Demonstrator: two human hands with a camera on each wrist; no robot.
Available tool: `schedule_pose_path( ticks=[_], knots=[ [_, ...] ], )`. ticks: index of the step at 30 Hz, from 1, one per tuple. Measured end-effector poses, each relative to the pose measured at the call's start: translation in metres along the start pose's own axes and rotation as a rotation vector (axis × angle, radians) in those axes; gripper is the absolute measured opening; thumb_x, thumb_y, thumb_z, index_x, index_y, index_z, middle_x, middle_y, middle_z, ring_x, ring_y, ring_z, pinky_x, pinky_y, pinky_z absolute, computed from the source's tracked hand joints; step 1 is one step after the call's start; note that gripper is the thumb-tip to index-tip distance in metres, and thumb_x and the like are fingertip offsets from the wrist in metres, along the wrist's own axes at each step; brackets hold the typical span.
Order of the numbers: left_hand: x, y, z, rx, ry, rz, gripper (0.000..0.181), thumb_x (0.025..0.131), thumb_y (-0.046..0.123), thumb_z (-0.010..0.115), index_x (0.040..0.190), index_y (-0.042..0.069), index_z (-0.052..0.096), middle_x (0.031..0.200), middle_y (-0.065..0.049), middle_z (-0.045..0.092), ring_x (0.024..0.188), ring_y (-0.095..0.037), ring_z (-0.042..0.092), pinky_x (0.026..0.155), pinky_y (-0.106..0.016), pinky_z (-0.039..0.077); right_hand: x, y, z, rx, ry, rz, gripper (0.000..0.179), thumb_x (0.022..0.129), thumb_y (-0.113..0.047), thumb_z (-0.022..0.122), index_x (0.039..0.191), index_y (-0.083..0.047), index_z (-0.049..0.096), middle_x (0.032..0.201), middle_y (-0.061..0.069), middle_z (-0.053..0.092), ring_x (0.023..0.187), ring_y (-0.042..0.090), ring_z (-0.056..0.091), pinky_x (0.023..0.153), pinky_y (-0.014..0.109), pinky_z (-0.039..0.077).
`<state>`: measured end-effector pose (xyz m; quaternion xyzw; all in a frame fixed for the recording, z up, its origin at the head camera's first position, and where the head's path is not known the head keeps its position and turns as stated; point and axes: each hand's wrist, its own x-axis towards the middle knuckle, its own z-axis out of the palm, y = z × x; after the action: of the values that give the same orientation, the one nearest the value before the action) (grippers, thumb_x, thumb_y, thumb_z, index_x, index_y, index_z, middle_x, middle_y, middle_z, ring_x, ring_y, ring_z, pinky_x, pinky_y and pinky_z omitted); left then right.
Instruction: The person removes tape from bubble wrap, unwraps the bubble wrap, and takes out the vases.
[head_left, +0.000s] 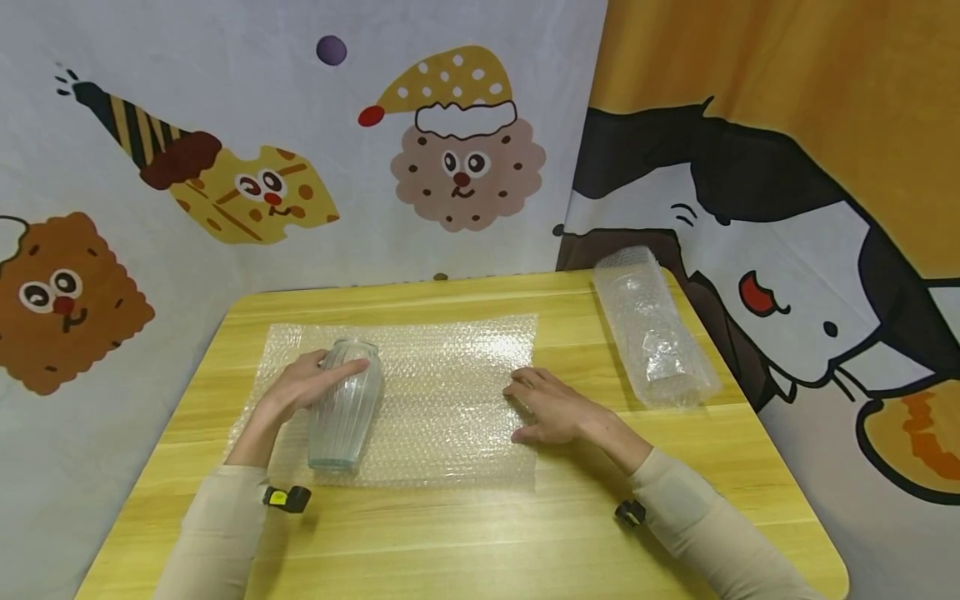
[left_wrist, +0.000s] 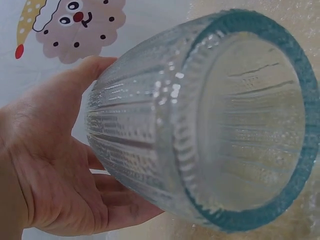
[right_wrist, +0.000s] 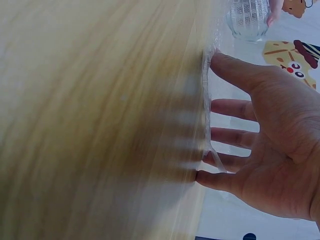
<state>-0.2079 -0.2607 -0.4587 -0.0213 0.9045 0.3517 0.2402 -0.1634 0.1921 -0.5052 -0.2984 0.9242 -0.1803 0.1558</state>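
A clear ribbed glass vase stands over the left part of a flat bubble wrap sheet, tilted in the head view. My left hand grips it near the neck, thumb on one side and fingers round the other. In the left wrist view the thick bluish base of the vase faces the camera, and part of the fingers of the left hand is hidden behind the glass. At the sheet's right edge, my right hand rests with spread fingers. Those fingertips touch the wrap's edge in the right wrist view.
A bundle of bubble wrap lies at the back right of the yellow wooden table; its contents cannot be made out. Behind the table hangs a cloth printed with cartoon figures.
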Motion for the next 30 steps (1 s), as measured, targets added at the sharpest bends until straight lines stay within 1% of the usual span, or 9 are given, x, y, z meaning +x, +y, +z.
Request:
schedule_pose_path(
  ticks=[10, 16, 17, 19, 21, 23, 24, 25, 30],
  knots=[
    [0.0, -0.003, 0.003, -0.011, 0.073, -0.002, 0.129, 0.098, 0.089, 0.06, 0.178, -0.004, 0.019, 0.179, -0.04, 0.03, 0.158, -0.062, 0.045, 0.12, -0.074, 0.054, -0.001, 0.0, 0.0, 0.006, 0.005, -0.006, 0.079, 0.099, -0.043, 0.087, 0.161, -0.005, 0.057, 0.179, 0.027, 0.037, 0.167, 0.049, 0.036, 0.138, 0.068, 0.036],
    [0.003, -0.004, 0.001, -0.002, 0.091, 0.054, 0.127, 0.095, 0.09, 0.063, 0.176, -0.002, 0.029, 0.174, -0.041, 0.038, 0.151, -0.062, 0.054, 0.111, -0.071, 0.061, -0.001, 0.0, -0.001, 0.013, 0.0, 0.01, 0.079, 0.098, -0.043, 0.087, 0.162, -0.007, 0.056, 0.181, 0.025, 0.035, 0.168, 0.048, 0.034, 0.139, 0.067, 0.034],
    [0.009, -0.01, 0.001, 0.002, 0.105, 0.077, 0.124, 0.096, 0.088, 0.064, 0.175, -0.001, 0.033, 0.172, -0.041, 0.042, 0.145, -0.061, 0.059, 0.105, -0.07, 0.065, -0.001, 0.0, -0.001, 0.015, 0.0, 0.01, 0.079, 0.098, -0.043, 0.087, 0.162, -0.007, 0.056, 0.181, 0.025, 0.035, 0.168, 0.048, 0.034, 0.139, 0.067, 0.034],
    [0.01, -0.009, 0.0, 0.007, 0.116, 0.091, 0.124, 0.095, 0.088, 0.064, 0.175, -0.001, 0.033, 0.173, -0.041, 0.041, 0.146, -0.062, 0.057, 0.106, -0.071, 0.064, 0.0, 0.0, -0.001, 0.012, 0.0, 0.007, 0.08, 0.098, -0.043, 0.088, 0.162, -0.006, 0.057, 0.181, 0.026, 0.035, 0.168, 0.048, 0.035, 0.139, 0.067, 0.035],
    [0.01, -0.006, -0.001, 0.004, 0.131, 0.104, 0.122, 0.096, 0.087, 0.064, 0.175, -0.001, 0.034, 0.172, -0.041, 0.042, 0.145, -0.062, 0.058, 0.106, -0.07, 0.064, 0.0, 0.001, 0.0, 0.009, 0.002, 0.002, 0.08, 0.098, -0.043, 0.088, 0.161, -0.006, 0.057, 0.18, 0.026, 0.036, 0.167, 0.049, 0.035, 0.139, 0.068, 0.035],
    [0.009, 0.0, -0.002, -0.001, 0.151, 0.107, 0.121, 0.096, 0.086, 0.065, 0.175, -0.001, 0.034, 0.174, -0.039, 0.041, 0.148, -0.061, 0.056, 0.111, -0.071, 0.061, 0.0, 0.001, 0.0, 0.007, 0.005, -0.004, 0.079, 0.098, -0.043, 0.088, 0.161, -0.005, 0.057, 0.179, 0.027, 0.037, 0.167, 0.049, 0.036, 0.138, 0.068, 0.036],
    [0.004, 0.008, -0.002, -0.008, 0.149, 0.093, 0.124, 0.096, 0.088, 0.064, 0.176, -0.001, 0.031, 0.176, -0.038, 0.037, 0.153, -0.061, 0.051, 0.117, -0.072, 0.057, 0.0, 0.001, 0.001, 0.006, 0.006, -0.005, 0.079, 0.098, -0.043, 0.088, 0.161, -0.006, 0.057, 0.179, 0.027, 0.037, 0.167, 0.049, 0.036, 0.138, 0.068, 0.036],
    [0.003, 0.012, -0.002, -0.006, 0.156, 0.093, 0.125, 0.096, 0.087, 0.064, 0.176, -0.001, 0.029, 0.177, -0.037, 0.036, 0.155, -0.06, 0.05, 0.119, -0.072, 0.056, 0.0, 0.002, 0.001, 0.005, 0.005, -0.005, 0.079, 0.098, -0.043, 0.088, 0.161, -0.006, 0.057, 0.179, 0.026, 0.037, 0.167, 0.049, 0.036, 0.138, 0.067, 0.036],
    [0.002, 0.029, -0.001, -0.003, 0.191, 0.104, 0.125, 0.097, 0.085, 0.065, 0.179, 0.001, 0.023, 0.178, -0.036, 0.037, 0.153, -0.058, 0.053, 0.119, -0.071, 0.056, -0.001, 0.002, 0.001, 0.009, 0.008, -0.009, 0.078, 0.098, -0.042, 0.088, 0.16, -0.005, 0.058, 0.179, 0.027, 0.038, 0.166, 0.049, 0.037, 0.138, 0.067, 0.037]
  ],
)
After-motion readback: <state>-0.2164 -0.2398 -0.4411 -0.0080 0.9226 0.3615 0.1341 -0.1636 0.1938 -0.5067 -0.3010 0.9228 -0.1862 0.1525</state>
